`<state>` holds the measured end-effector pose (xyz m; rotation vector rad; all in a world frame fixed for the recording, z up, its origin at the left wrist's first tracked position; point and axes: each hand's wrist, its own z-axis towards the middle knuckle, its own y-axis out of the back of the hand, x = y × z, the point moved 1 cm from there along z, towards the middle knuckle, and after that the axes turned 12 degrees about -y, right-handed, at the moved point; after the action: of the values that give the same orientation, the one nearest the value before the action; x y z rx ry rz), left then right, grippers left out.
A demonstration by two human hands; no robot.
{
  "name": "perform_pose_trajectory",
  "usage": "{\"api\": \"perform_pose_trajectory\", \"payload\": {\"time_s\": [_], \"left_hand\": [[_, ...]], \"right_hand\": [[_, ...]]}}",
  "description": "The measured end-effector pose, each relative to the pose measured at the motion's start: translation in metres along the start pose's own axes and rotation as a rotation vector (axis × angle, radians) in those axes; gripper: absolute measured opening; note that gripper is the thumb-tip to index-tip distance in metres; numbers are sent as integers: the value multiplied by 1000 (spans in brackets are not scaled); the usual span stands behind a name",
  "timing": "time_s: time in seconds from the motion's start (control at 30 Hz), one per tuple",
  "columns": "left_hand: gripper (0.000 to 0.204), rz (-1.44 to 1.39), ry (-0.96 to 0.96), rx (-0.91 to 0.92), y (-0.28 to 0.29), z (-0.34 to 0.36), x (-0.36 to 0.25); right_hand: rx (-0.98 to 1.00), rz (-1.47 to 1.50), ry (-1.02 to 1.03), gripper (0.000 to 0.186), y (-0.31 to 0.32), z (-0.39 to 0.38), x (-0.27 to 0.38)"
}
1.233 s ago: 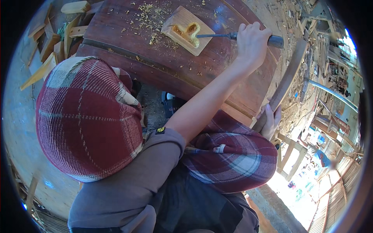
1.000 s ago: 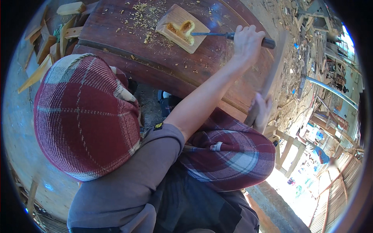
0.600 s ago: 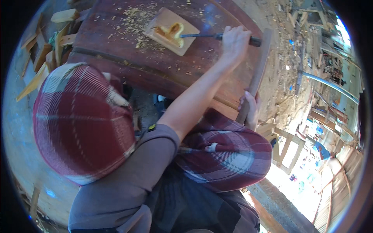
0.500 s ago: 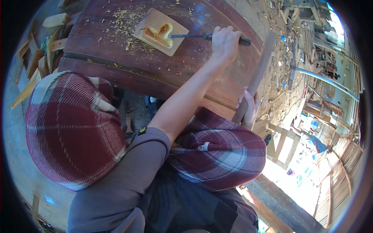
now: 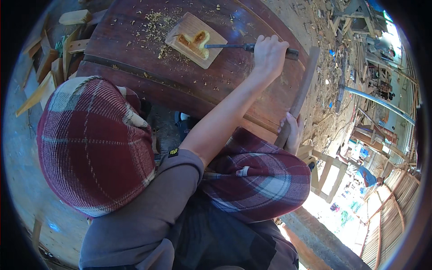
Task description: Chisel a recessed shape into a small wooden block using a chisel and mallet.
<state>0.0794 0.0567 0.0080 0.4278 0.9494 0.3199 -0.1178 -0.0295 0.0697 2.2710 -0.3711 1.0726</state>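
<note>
My left hand [image 5: 270,57] is wrapped round the dark handle of a chisel [image 5: 225,46], which lies nearly level. Its blade tip rests at the right side of a carved hollow in a small wooden block [image 5: 209,62]. The hollow is yellow and brown, with rounded lobes. Below and to the right, my right hand [image 5: 293,130] grips the lower part of a long flat wooden bat [image 5: 304,90]. The bat slants upward, with a small gap between it and the butt of the chisel handle. My right forearm is hidden behind my knee.
The block lies on a dark red-brown wooden table [image 5: 135,45] scattered with pale wood shavings [image 5: 157,24]. Wood offcuts [image 5: 47,74] are piled at the left. My knees, under plaid cloth [image 5: 99,139], stand close to the table edge. Far right, a person in blue [image 5: 368,176] is bent over.
The whole view has shifted slightly, moving the scene right and down. The bat has come a little nearer the chisel's butt. The chisel tip keeps its place in the hollow.
</note>
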Motion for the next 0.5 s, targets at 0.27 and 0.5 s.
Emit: {"api": "perform_pose_trajectory", "payload": {"time_s": [0.27,0.5], "left_hand": [[15,-27,-2,-9,-4,-3,-3],[16,73,26,-5,-2,-11,23]], "right_hand": [[-63,362,123,29,0,5,2],[87,-93,-99,29,-8,4,-5]]}}
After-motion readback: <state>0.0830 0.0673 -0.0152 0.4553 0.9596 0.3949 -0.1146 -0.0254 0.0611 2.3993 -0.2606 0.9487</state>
